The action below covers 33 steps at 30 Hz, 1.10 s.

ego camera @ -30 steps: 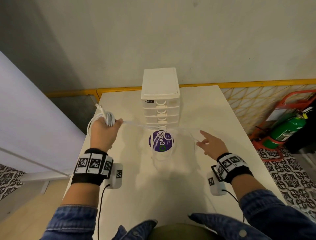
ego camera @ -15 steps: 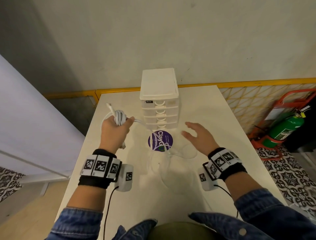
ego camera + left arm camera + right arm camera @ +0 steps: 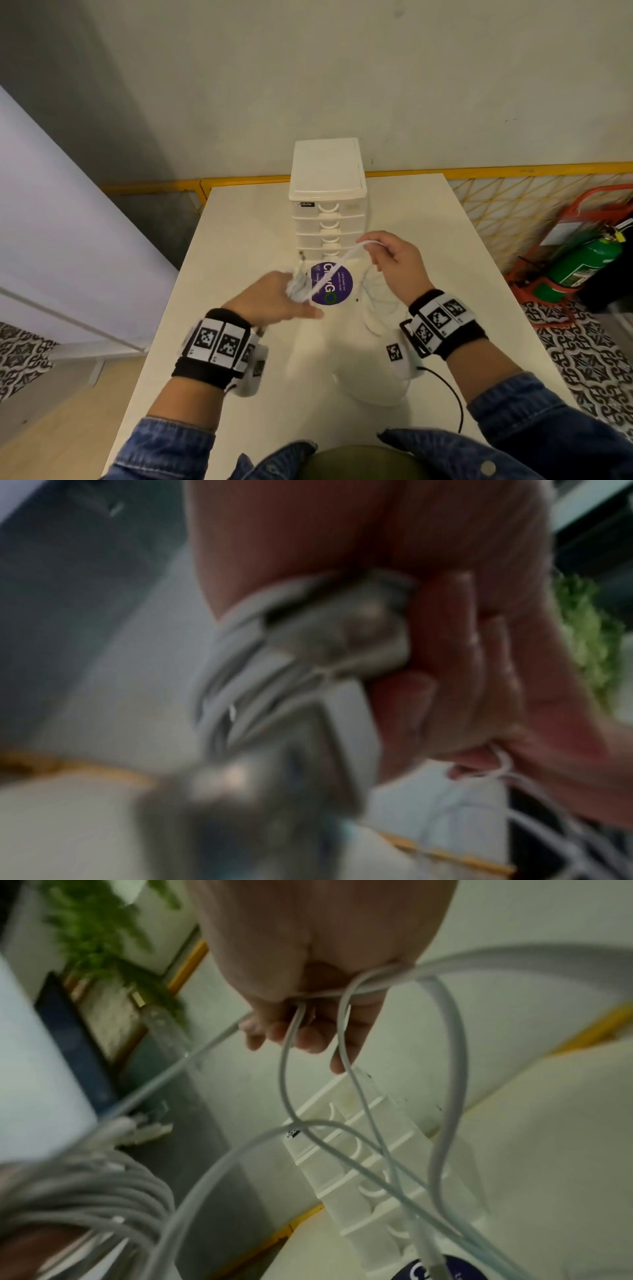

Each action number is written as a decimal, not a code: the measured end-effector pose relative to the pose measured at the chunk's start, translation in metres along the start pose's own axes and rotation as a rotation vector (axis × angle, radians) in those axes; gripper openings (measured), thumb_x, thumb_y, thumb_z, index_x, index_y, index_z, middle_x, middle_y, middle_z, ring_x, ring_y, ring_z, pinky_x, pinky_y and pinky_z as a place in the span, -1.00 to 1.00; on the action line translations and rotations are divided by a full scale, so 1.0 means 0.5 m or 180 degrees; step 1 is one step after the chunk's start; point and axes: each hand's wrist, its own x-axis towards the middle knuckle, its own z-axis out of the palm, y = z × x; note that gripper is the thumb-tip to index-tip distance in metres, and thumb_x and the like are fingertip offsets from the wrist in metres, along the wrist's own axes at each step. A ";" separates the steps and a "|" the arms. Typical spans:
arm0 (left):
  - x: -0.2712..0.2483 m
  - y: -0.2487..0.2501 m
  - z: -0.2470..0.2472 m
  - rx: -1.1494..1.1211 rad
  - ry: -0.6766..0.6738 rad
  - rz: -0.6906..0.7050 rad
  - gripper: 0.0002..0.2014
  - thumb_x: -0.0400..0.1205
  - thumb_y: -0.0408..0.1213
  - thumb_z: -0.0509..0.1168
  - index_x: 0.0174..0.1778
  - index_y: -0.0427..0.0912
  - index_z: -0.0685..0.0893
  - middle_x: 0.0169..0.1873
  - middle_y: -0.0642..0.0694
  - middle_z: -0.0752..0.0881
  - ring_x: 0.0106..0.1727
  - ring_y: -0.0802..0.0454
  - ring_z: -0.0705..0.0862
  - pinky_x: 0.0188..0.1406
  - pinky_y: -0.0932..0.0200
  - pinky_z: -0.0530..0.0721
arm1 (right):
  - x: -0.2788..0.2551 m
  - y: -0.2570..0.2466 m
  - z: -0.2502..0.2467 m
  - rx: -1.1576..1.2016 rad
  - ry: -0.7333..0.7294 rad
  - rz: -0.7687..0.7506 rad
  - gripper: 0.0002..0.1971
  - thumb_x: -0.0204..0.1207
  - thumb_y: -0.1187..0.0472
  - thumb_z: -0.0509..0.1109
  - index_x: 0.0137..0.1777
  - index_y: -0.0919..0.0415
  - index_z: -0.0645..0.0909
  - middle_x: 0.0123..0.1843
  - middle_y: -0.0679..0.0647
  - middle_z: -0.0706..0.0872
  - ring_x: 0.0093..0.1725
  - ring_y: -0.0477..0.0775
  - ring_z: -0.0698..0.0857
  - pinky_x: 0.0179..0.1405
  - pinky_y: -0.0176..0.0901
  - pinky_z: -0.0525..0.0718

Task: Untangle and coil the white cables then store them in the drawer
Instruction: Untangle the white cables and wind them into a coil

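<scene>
Several turns of white cable form a coil (image 3: 297, 287) wound round the fingers of my left hand (image 3: 274, 301), which grips it above the table, left of the purple sticker. The left wrist view is blurred but shows that coil (image 3: 274, 669) against the curled fingers (image 3: 459, 653). From the coil a strand (image 3: 337, 267) runs up and right to my right hand (image 3: 371, 246), which pinches it just in front of the white drawer unit (image 3: 327, 205). In the right wrist view the fingertips (image 3: 301, 1031) hold the cable (image 3: 445, 1069), and loose loops hang down. More slack cable (image 3: 376, 308) lies on the table. All drawers look closed.
A round purple sticker (image 3: 331, 283) sits on the white table (image 3: 239, 240) before the drawers. A yellow rail (image 3: 496, 169) runs behind the table. A green fire extinguisher (image 3: 582, 270) in a red stand is on the floor at right, and a pale partition (image 3: 68, 222) at left.
My left hand has swung right and down toward the sticker with the coil. My right hand, open over the table before, now pinches a strand and lifts it near the drawers.
</scene>
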 end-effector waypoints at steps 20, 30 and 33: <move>0.050 0.068 -0.054 -0.6195 0.0684 0.1769 -0.71 0.64 -0.03 0.20 -0.19 -0.14 0.69 -0.66 0.06 0.57 -0.64 0.21 0.53 -0.46 0.34 0.60 | -0.093 0.079 0.085 -0.1269 -0.2093 0.0350 -0.63 0.31 0.07 0.54 0.11 -0.02 0.58 -0.13 -0.08 0.70 -0.08 -0.03 0.67 0.06 -0.17 0.58; 0.054 0.065 -0.037 -0.3772 0.2298 0.1449 -0.86 0.70 -0.26 0.18 0.08 -0.25 0.52 -0.13 -0.06 0.79 -0.34 0.12 0.68 -0.36 0.22 0.67 | -0.084 0.005 0.083 -0.0840 -0.2133 -0.0271 -0.89 0.46 0.24 0.44 -0.06 0.09 0.75 -0.31 -0.21 0.63 -0.14 0.03 0.63 -0.02 -0.11 0.59; 0.060 0.049 -0.002 -0.1811 0.2251 0.1206 -0.95 0.66 -0.31 0.25 -0.11 -0.14 0.54 -0.36 -0.10 0.78 -0.50 0.07 0.66 -0.55 0.11 0.60 | -0.062 -0.021 0.080 -0.0722 -0.1844 -0.0766 -0.88 0.44 0.24 0.44 -0.12 0.02 0.77 -0.27 -0.01 0.78 -0.13 0.11 0.65 -0.04 0.02 0.62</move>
